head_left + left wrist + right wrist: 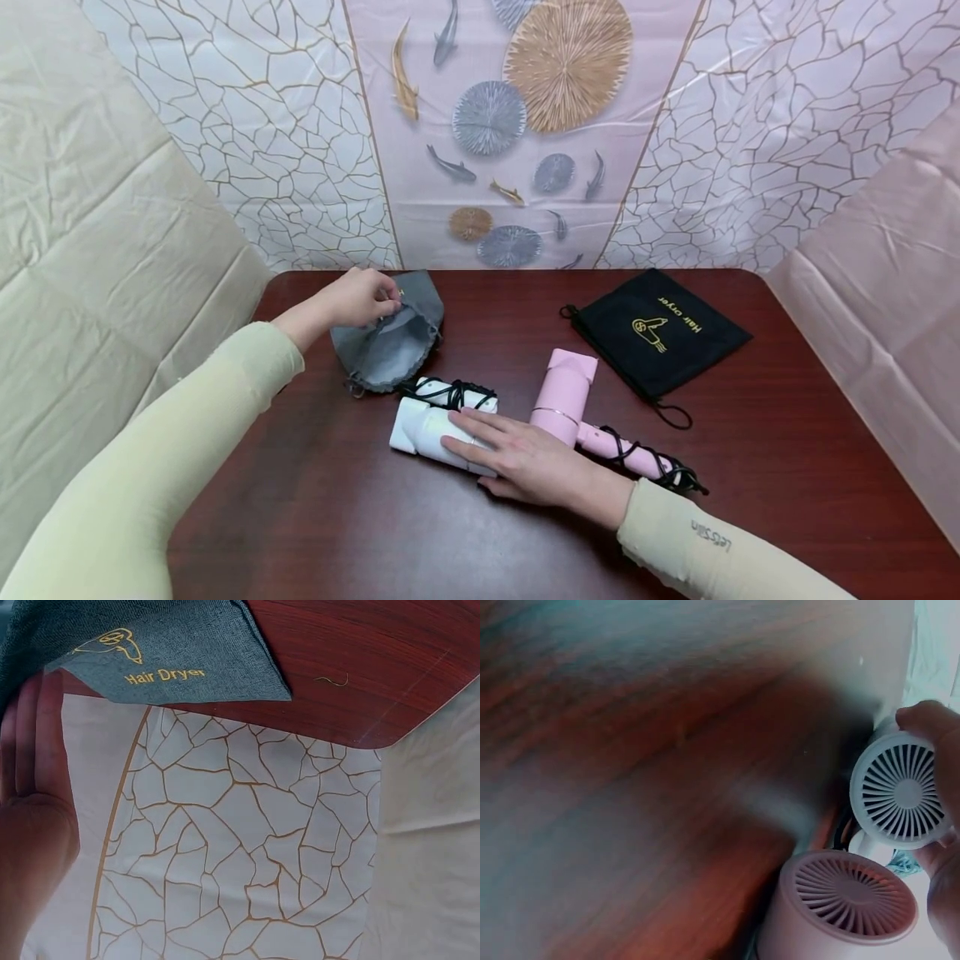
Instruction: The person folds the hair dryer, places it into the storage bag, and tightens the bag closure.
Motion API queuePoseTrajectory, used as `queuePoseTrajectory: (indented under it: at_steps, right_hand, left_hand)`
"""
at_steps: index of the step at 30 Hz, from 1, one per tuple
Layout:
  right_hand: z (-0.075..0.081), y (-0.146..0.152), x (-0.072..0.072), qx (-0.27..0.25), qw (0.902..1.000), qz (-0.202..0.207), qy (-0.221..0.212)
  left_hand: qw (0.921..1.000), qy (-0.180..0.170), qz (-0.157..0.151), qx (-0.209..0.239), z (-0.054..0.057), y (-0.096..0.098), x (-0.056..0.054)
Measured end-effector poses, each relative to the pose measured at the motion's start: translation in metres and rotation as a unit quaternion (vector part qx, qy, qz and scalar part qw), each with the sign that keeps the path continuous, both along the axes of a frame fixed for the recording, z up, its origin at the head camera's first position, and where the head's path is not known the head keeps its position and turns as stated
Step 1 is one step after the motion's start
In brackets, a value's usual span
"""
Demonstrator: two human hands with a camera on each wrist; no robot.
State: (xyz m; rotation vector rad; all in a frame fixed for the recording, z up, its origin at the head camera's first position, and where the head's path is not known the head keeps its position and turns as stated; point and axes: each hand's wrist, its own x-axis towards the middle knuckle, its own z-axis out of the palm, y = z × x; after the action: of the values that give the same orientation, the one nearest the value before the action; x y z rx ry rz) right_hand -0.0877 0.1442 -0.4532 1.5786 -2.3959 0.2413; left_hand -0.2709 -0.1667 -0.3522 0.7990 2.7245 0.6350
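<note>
My left hand (pixel 365 297) pinches the upper edge of a grey drawstring bag (pixel 431 302), whose mouth gapes towards me. Gold "Hair Dryer" lettering shows on that bag (pixel 202 656) in the left wrist view. Over the body of a white hair dryer (pixel 427 432) lies my right hand (pixel 528 461), gripping it with thumb and fingers on either side. In the right wrist view its round grille (pixel 907 793) faces the camera. The dryer's handle, wrapped in black cord (pixel 457 393), points to the bag side.
A pink hair dryer (pixel 562 396) lies just right of the white one, its handle (pixel 630 454) wound with black cord. Farther right, a flat black drawstring bag (pixel 660 333) rests on the dark red table (pixel 315 517). Patterned cloth (pixel 300 125) hangs behind the table.
</note>
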Motion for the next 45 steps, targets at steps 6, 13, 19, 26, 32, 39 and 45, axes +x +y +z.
queuePoseTrajectory:
  at_steps: [6, 13, 19, 26, 32, 39, 45]
  right_hand:
    - [0.007, 0.001, -0.003, -0.018, 0.9995, 0.022, 0.013]
    - [0.017, -0.001, -0.007, -0.029, 0.9974, 0.027, 0.060]
    - [0.027, -0.002, -0.007, -0.027, 0.9947, 0.030, 0.094]
    - [0.044, -0.002, -0.006, -0.045, 0.9892, 0.054, 0.129]
    - [0.058, -0.007, -0.012, -0.042, 0.9820, 0.064, 0.173]
    - [0.064, -0.013, -0.021, -0.024, 0.9731, 0.066, 0.219]
    - [0.066, -0.020, -0.031, 0.012, 0.9678, 0.058, 0.245]
  left_hand:
    - [0.9990, -0.043, 0.002, 0.010, 0.001, 0.000, -0.003]
    - [0.9974, -0.072, -0.008, -0.003, 0.004, 0.003, -0.005]
    - [0.9944, -0.105, -0.010, 0.009, 0.008, 0.007, -0.005]
    - [0.9881, -0.152, 0.013, 0.015, 0.008, 0.012, -0.006]
    - [0.9828, -0.180, 0.026, 0.032, 0.007, 0.016, -0.007]
    - [0.9782, -0.202, 0.036, 0.030, 0.005, 0.018, -0.007]
    - [0.9783, -0.204, 0.032, 0.020, 0.002, 0.022, -0.006]
